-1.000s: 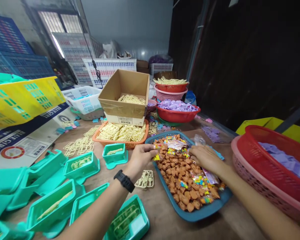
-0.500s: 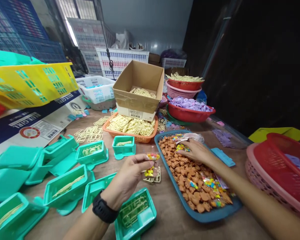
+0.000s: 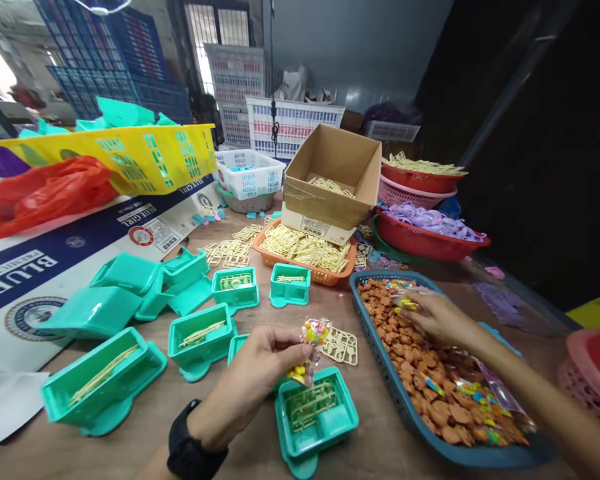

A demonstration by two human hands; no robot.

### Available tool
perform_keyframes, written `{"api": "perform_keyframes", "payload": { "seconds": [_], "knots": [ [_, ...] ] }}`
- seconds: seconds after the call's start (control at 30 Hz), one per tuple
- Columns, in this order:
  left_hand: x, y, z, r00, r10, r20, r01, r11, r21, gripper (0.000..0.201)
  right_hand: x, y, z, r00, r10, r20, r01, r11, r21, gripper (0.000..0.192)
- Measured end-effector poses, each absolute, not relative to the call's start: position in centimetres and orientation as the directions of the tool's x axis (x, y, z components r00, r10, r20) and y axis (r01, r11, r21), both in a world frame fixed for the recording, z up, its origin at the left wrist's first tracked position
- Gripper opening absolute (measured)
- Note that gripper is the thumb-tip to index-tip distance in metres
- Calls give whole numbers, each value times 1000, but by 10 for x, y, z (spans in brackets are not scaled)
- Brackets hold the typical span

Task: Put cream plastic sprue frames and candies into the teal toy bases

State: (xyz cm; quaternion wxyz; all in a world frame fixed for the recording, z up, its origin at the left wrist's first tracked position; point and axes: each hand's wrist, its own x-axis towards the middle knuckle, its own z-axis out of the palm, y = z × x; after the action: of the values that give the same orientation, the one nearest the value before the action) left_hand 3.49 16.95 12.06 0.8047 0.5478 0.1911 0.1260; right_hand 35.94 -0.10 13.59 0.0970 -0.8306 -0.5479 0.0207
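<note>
The left hand [image 3: 260, 370] pinches a small bag of coloured beads [image 3: 310, 350] just above a teal box [image 3: 316, 417] already holding a cream sprue, while the right hand [image 3: 437, 319] closes on another bag in the blue tray [image 3: 380, 373]; the boxes further left show only sprues.

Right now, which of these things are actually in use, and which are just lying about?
In use:
left hand holding a bead packet
teal box just below it
right hand in the blue tray

Lying about:
cardboard box
yellow crate
red basket
orange basket

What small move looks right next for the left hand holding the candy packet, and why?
Probably lower the packet into the teal box just beneath it: the left hand pinches it right above that open box, which holds only a cream frame piece.
</note>
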Motion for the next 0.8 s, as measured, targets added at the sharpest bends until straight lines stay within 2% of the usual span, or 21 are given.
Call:
{"api": "perform_keyframes", "payload": {
  "seconds": [0.13,0.2,0.3,0.4,0.47,0.63,0.8],
  "knots": [
    [8,176,121,860,455,-233,50,379,924,34,342,-4,153,589,806,56,675,-453,-583,50],
    [0,177,120,834,477,-277,51,433,900,38,327,-1,161,660,749,51,548,-434,-715,54],
    [-2,173,117,823,494,-282,-26,529,848,42,300,12,172,716,698,3,373,-379,-847,56],
    [9,161,113,845,483,-231,-122,594,795,43,271,32,179,682,723,-108,234,-355,-905,55],
    [21,153,111,869,456,-193,-174,645,744,43,251,46,180,637,759,-134,198,-328,-924,53],
    [48,146,108,894,443,-75,-320,745,586,47,207,76,167,526,846,-94,229,-247,-942,53],
    [57,153,103,839,531,-118,-398,747,532,46,193,81,158,500,860,-98,241,-247,-938,63]
  ]
}}
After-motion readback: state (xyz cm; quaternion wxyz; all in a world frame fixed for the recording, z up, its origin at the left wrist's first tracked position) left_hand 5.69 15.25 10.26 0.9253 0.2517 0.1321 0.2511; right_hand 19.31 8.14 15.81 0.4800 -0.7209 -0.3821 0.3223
